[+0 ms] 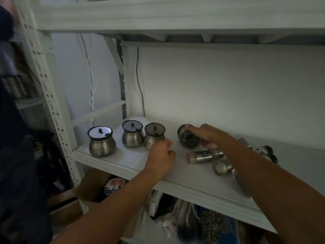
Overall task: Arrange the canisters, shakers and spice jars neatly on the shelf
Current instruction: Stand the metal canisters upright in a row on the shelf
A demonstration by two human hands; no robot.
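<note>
Lining up canisters: right hand (209, 136) grips the tilted fourth canister (189, 138). Left hand (161, 155) is curled by the third canister (154, 136), grip unclear. Next, probably: stand it upright just beside the third.

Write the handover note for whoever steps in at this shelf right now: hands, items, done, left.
Right hand grips the fourth canister, tilted, apart from the row.
Left hand is curled against the third canister; grip unclear.
Done: left canister, middle canister and third stand upright in a row on the shelf.
Left: stand the fourth beside them, then probably set up the shakers lying on their sides at right.
</note>
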